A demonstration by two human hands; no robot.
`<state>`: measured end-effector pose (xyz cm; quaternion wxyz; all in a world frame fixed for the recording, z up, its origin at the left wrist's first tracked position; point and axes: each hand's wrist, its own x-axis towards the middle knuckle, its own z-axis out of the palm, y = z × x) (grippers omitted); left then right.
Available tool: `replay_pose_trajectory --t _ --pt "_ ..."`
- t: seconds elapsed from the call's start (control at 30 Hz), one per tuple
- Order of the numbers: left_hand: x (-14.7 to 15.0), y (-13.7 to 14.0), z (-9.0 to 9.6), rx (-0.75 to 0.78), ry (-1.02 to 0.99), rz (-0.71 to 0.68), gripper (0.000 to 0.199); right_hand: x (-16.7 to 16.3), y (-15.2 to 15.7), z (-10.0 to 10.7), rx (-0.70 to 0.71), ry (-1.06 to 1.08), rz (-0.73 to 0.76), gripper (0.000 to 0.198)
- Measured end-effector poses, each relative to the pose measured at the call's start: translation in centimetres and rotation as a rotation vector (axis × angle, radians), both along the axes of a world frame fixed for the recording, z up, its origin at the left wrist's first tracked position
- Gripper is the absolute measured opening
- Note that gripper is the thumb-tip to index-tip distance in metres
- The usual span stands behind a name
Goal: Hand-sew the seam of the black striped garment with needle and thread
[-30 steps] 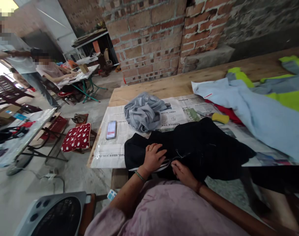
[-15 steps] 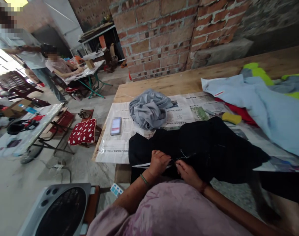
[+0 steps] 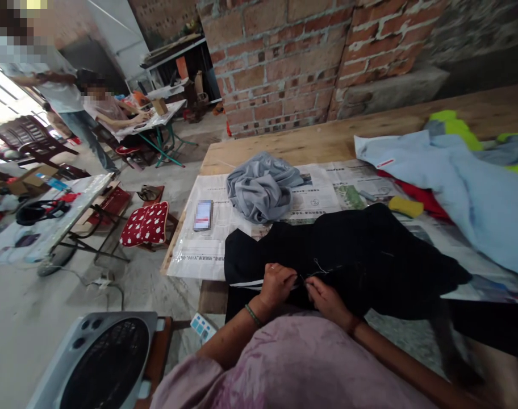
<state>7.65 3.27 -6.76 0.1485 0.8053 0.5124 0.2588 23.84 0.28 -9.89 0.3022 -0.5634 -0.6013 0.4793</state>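
A black garment (image 3: pixel 348 244) with white stripes along its near left edge lies across the table in front of me. My left hand (image 3: pixel 277 284) is closed over its near edge, fingertips pinching the dark cloth. Just to the right, my right hand (image 3: pixel 326 295) is pinched too, its fingertips a short gap from the left ones. Whatever lies between its fingers is too small and dark to make out. A loose strand of white thread (image 3: pixel 320 266) rests on the black cloth above the right hand.
Newspaper covers the wooden table (image 3: pixel 250 149). On it are a bundled grey cloth (image 3: pixel 261 187), a phone (image 3: pixel 203 215), a yellow sponge-like piece (image 3: pixel 406 207) and a light blue garment (image 3: pixel 459 187). A fan-like appliance (image 3: pixel 108 363) stands lower left, a red cushioned stool (image 3: pixel 143 225) beyond. Two people are farther back.
The view has shifted slightly, so the surroundings sit a little farther right. Both hands keep nearly the same place and pinch at the black garment.
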Motion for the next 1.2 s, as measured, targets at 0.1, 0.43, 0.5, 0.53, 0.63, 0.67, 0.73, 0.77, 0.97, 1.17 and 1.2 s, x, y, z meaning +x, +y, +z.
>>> replay_pose_trajectory --t 0.1,0.43,0.5,0.53,0.63,0.67,0.73,0.77,0.97,1.17,1.2 --pt "0.1 0.0 -0.1 0.019 0.01 -0.021 0.007 0.1 0.1 0.1 0.016 -0.016 0.0 0.024" --pt "0.3 0.0 0.6 0.018 0.002 -0.085 0.014 0.0 0.0 0.3 0.051 0.006 0.015 0.024" --pt "0.4 0.1 0.6 0.005 0.001 -0.09 0.013 -0.1 0.1 0.4 0.074 0.009 0.008 0.024" --pt "0.5 0.1 0.6 -0.003 -0.007 -0.084 0.013 -0.2 0.1 0.4 0.083 0.011 0.003 0.024" --pt "0.7 0.2 0.3 -0.031 -0.06 -0.042 0.011 -0.4 0.1 0.3 0.09 0.025 -0.01 0.023" --pt "0.8 0.2 0.3 -0.04 -0.08 -0.038 0.011 -0.4 0.1 0.3 0.091 0.029 -0.016 0.023" --pt "0.9 0.1 0.2 -0.053 -0.105 -0.063 0.012 -0.5 0.3 0.4 0.101 0.032 -0.033 0.023" --pt "0.9 0.1 0.1 -0.058 -0.111 -0.079 0.012 -0.5 0.3 0.4 0.109 0.032 -0.041 0.023" --pt "0.7 -0.2 0.5 -0.041 -0.06 -0.048 0.009 -0.5 0.8 1.0 0.097 0.066 -0.067 0.025" --pt "0.7 -0.7 1.1 0.02 0.11 -0.035 0.023 -0.4 0.7 1.2 0.034 0.143 -0.074 0.022" --pt "0.8 -0.7 1.1 0.028 0.134 -0.035 0.022 -0.4 0.6 1.3 0.019 0.159 -0.072 0.021"
